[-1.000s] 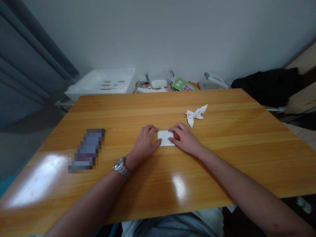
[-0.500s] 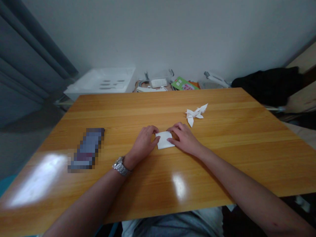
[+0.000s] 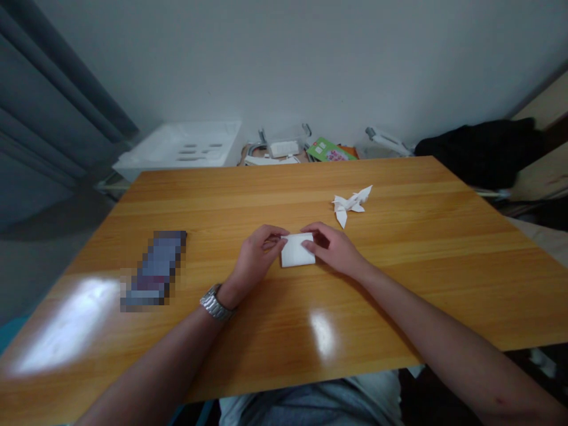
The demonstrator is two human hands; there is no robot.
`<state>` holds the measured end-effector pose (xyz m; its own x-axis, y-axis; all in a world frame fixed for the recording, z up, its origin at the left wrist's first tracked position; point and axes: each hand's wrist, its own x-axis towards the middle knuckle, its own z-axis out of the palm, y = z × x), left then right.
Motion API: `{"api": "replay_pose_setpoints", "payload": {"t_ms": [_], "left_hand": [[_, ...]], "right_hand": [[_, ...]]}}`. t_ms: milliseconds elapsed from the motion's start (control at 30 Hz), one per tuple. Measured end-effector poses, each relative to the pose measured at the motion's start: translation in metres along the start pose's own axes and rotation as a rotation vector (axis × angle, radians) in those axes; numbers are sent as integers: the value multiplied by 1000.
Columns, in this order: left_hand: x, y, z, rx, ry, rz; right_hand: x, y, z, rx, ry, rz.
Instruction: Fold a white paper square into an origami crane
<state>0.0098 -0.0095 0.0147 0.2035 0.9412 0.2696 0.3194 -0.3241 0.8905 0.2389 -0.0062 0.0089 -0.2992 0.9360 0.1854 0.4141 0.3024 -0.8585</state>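
A small white folded piece of paper [image 3: 297, 252] is held at the middle of the wooden table [image 3: 248, 343]. My left hand [image 3: 261, 251] pinches its upper left corner, thumb on the near face and fingers behind. At the upper right, my right hand [image 3: 332, 245] grips the paper the same way, its thumb lying over the front. The fingertips behind the sheet are partly hidden. Beyond my right hand lies a white folded-paper figure [image 3: 351, 205] with pointed ends, touched by neither hand.
A pixelated phone-like slab [image 3: 155, 269] lies on the table's left side. Behind the far edge stand a white plastic tray [image 3: 177, 145], a green booklet [image 3: 331, 150] and assorted small items. A black cloth [image 3: 479, 154] is heaped at the back right.
The paper has tilted up a little toward me and straightened. My left fingers have moved in along its top edge, and my right thumb has shifted slightly upward.
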Motion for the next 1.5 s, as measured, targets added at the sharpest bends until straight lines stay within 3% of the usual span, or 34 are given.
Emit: {"api": "replay_pose_setpoints", "payload": {"t_ms": [333,900,1233,1500], "left_hand": [[-3,2,2,-95,-51,-22],[-3,8,0,-41,23,-55],[-4,10,2,-19,-15,-59],[-5,7,3,-51,-11,-67]], "right_hand": [[0,-2,-2,101,47,41],[-4,-9,-3,86,40,9],[-5,-13,-2,117,-58,2],[-5,-9,0,114,-53,12]]}}
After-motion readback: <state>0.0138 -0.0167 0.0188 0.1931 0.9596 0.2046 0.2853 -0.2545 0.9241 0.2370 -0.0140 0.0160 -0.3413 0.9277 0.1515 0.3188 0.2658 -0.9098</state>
